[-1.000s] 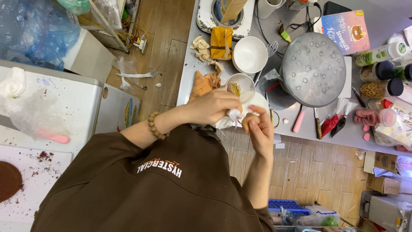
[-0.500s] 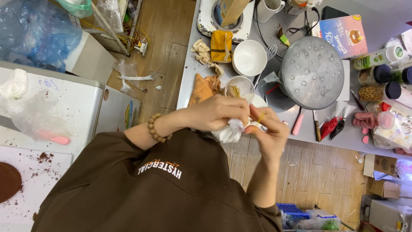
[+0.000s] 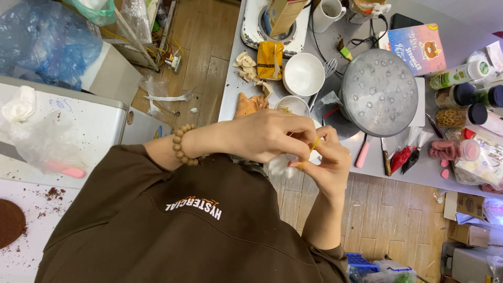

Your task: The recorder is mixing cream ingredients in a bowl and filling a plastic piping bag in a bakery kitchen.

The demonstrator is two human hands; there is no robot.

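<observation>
A person's left hand (image 3: 267,137) and right hand (image 3: 327,162) are meeting above the grey counter's (image 3: 403,165) edge, fingers closing together on a crumpled white tissue (image 3: 279,165). The right fingertips are also pinching a thin yellow strip (image 3: 309,152), near a small bowl (image 3: 292,105)

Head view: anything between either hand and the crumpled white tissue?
Nothing visible. The left hand and right hand meet over the crumpled white tissue, both touching it; a thin yellow strip is pinched between the fingertips there.
</observation>
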